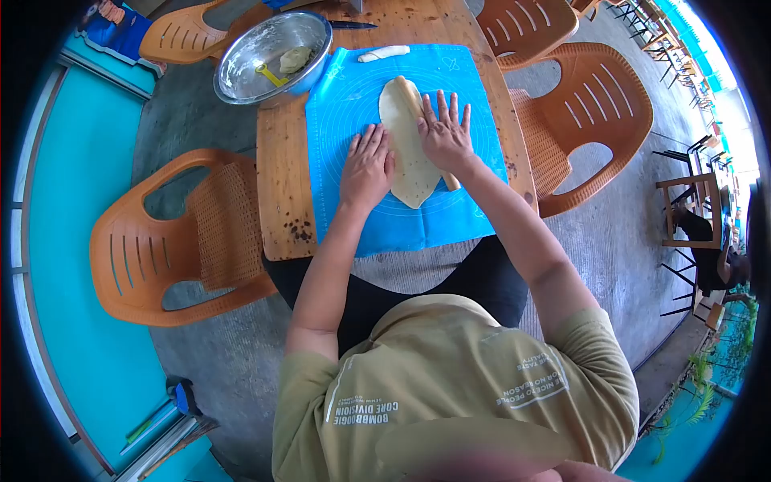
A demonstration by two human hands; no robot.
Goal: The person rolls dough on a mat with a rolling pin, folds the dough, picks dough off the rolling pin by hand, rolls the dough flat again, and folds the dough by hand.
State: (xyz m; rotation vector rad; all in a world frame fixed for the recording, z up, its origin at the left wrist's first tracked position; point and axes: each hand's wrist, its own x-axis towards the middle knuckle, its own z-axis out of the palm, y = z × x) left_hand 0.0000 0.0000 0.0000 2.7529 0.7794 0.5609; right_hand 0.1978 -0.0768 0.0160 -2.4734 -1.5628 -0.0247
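A long, flat sheet of pale dough (408, 157) lies on a blue pastry mat (341, 217) printed with circles and rulings. Along the dough's right side runs a slim tan rolling pin (451, 182), its middle covered by my right hand (444, 136). That hand is laid flat over it with the fingers spread. My left hand (369, 165) rests flat at the dough's left edge, fingers stretched out, holding nothing. Near the mat's far edge lies a small rolled strip of dough (384, 54).
A steel bowl (241, 79) with a lump of dough (295, 59) and a yellow-handled tool (271, 75) stands at the wooden table's (281, 185) far left. Behind it lies a dark knife (352, 25). Orange chairs (217, 233) flank the table. Another person (711, 249) is far right.
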